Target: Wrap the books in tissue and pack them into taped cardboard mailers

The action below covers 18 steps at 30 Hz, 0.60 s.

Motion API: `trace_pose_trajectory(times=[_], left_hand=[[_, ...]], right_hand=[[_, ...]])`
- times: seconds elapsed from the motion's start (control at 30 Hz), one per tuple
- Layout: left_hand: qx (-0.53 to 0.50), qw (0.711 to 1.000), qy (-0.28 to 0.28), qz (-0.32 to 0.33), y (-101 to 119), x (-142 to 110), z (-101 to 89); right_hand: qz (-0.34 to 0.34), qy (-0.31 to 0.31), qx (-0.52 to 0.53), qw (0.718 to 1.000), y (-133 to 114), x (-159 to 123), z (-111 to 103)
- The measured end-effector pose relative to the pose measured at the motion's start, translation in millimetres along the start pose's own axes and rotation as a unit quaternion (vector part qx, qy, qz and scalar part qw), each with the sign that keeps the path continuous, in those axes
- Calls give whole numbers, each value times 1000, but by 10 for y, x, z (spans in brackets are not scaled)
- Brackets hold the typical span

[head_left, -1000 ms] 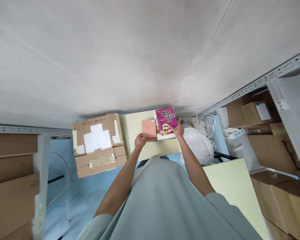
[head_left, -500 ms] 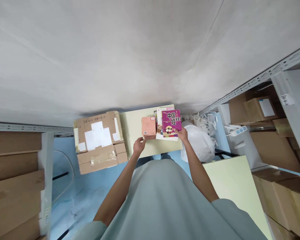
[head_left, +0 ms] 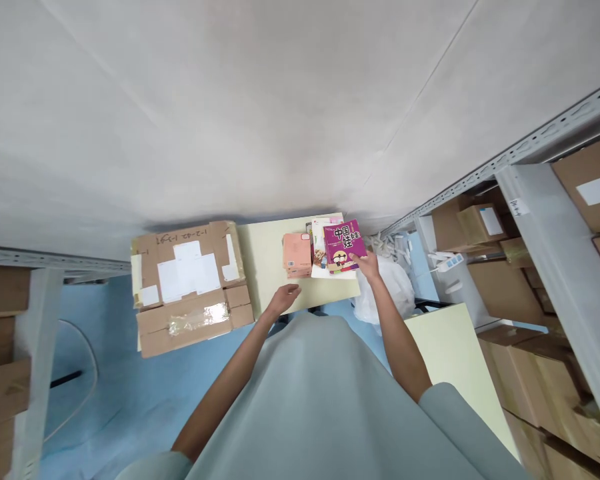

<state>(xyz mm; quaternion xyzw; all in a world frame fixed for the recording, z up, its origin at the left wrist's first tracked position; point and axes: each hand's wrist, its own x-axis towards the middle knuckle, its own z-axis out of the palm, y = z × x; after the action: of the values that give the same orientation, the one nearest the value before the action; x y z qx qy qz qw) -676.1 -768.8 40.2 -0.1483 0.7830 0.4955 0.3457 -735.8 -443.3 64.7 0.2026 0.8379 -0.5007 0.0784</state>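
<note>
My right hand (head_left: 369, 265) grips the lower right corner of a purple book (head_left: 341, 241) with large black characters and cartoon figures on its cover. Under and beside that book lies a white picture book (head_left: 319, 250), part of it hidden. To the left stands a stack of small salmon-pink books (head_left: 297, 252), with a barcode on the top one. Just in front of this stack, apart from it, is my left hand (head_left: 283, 299), holding nothing, its fingers stretched to the right. Everything rests on a pale yellow table (head_left: 261, 267).
A taped cardboard box (head_left: 187, 283) with white labels occupies the table's left end. Right of the table sits a white plastic bag (head_left: 387, 290) by white scraps. A second pale table (head_left: 453, 353) and shelves of cartons (head_left: 505, 287) are on the right; a wall rises behind.
My left hand has let go of the pink stack and drawn back toward me. My right hand has shifted the purple book to the right, uncovering more of the white book.
</note>
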Motion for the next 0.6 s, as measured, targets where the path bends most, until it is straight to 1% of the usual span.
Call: trace_pose_trajectory(times=[0.1,0.2,0.27,0.33,0.4,0.47,0.53,0.6], left_hand=[[-40,998,-28,30,131,-43,9],[-87,992,-62,64,309,-93,46],[-159,978,-95,93,431,-126,74],[-249,956,-107,115,529,-148,84],[-315,938,-85,118,587,-156,53],[-347,930,-43,112,592,-155,-36],[-354,929,0,110,544,-162,-191],[-341,932,40,116,452,-196,-400]], right_hand=[[16,14,61,998,-216,-112,-143],[13,-22,125,992,-391,-306,-279],[7,-54,153,987,-467,-452,-321],[2,-72,178,981,-505,-568,-294],[-3,-70,198,978,-508,-619,-192],[-2,-49,214,975,-483,-583,-34],[8,-20,225,974,-445,-464,144],[23,14,216,976,-412,-290,304]])
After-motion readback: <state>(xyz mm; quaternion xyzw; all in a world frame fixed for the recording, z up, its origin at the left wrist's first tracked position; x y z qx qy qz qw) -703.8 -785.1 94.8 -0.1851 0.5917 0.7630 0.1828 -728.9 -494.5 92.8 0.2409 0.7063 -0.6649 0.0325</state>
